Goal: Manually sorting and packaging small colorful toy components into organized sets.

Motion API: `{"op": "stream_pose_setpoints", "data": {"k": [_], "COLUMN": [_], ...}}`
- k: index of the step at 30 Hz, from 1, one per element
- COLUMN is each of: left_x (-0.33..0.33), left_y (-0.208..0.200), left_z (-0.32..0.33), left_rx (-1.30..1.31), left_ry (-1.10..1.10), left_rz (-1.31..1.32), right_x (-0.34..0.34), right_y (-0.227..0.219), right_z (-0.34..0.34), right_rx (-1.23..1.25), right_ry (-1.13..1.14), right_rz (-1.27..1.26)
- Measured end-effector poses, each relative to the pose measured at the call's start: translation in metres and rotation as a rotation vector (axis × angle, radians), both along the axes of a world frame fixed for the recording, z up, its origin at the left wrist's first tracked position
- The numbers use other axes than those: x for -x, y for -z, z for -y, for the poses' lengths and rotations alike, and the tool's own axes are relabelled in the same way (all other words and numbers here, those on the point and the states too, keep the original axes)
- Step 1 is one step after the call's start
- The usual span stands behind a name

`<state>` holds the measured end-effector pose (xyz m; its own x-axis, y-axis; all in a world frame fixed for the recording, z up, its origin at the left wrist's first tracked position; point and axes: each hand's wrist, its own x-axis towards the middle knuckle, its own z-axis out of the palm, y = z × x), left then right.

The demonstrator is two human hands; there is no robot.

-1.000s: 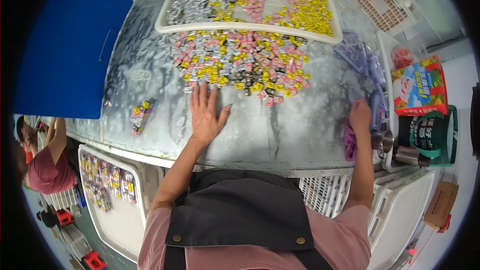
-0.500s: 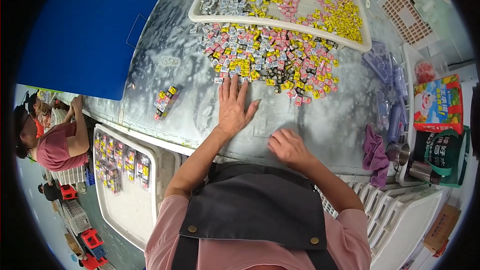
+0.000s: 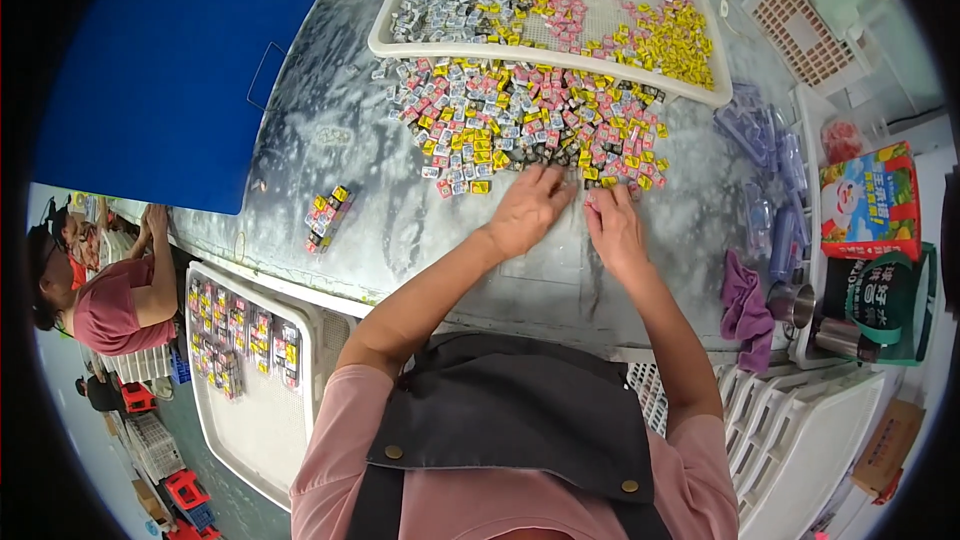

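Observation:
A loose pile of small wrapped pieces (image 3: 470, 130) in pink, yellow, white and black lies on the grey table (image 3: 400, 230). My left hand (image 3: 532, 210) rests at its front edge, fingers bent but apart, the tips against black pieces. Close on its right, my right hand (image 3: 615, 225) has its fingers curled together beside pink and yellow pieces; whatever they may hold is hidden. Behind the pile stands a white mesh tray (image 3: 450, 47) of similar pieces grouped by colour. A small clear pack (image 3: 327, 218) of mixed pieces sits apart on the left.
Lower left, another white tray (image 3: 245, 440) carries several filled packs. Clear plastic containers (image 3: 765, 140), a purple cloth (image 3: 745, 300), a metal cup (image 3: 792, 304) and a colourful box (image 3: 870, 202) line the right side. A blue panel (image 3: 170, 70) covers the upper left; a co-worker (image 3: 125, 295) is beyond.
My left hand has slid right from the white and yellow pieces to the black ones. My right hand has moved forward from the bare tabletop to the pile. Some front pieces have shifted nearer.

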<state>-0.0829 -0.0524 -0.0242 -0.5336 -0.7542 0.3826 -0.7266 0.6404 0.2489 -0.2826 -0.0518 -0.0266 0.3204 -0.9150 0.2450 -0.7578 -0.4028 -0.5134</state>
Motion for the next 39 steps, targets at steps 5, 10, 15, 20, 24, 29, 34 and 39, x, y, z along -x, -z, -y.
{"op": "stream_pose_setpoints", "data": {"k": [5,10,15,20,24,29,34,39], "left_x": [-0.025,-0.046,-0.034,-0.029,-0.029,-0.025,-0.033,-0.034], "left_y": [-0.001,-0.005,-0.001,-0.004,0.004,-0.002,0.000,-0.002], "left_z": [-0.012,-0.020,-0.021,-0.025,-0.025,-0.023,-0.025,-0.024], "left_rx": [-0.002,-0.047,-0.063,-0.085,-0.108,-0.212,-0.182,-0.189], "left_ry": [-0.146,-0.264,-0.311,-0.296,-0.370,-0.492,-0.422,-0.376], "left_rz": [-0.086,-0.202,-0.183,-0.128,-0.125,-0.138,-0.176,-0.186], "right_x": [-0.030,-0.037,-0.040,-0.036,-0.041,-0.039,-0.045,-0.050], "right_y": [-0.007,-0.010,-0.017,-0.016,-0.018,-0.017,-0.014,-0.016], "right_z": [0.004,0.014,0.020,0.028,0.019,0.023,0.031,0.030], "right_rx": [-0.157,-0.184,-0.247,-0.188,-0.225,-0.238,-0.198,-0.240], "right_ry": [-0.077,-0.150,-0.182,-0.261,-0.260,-0.207,-0.275,-0.290], "right_rz": [0.049,0.015,-0.016,-0.047,-0.084,-0.062,-0.001,0.043]}}
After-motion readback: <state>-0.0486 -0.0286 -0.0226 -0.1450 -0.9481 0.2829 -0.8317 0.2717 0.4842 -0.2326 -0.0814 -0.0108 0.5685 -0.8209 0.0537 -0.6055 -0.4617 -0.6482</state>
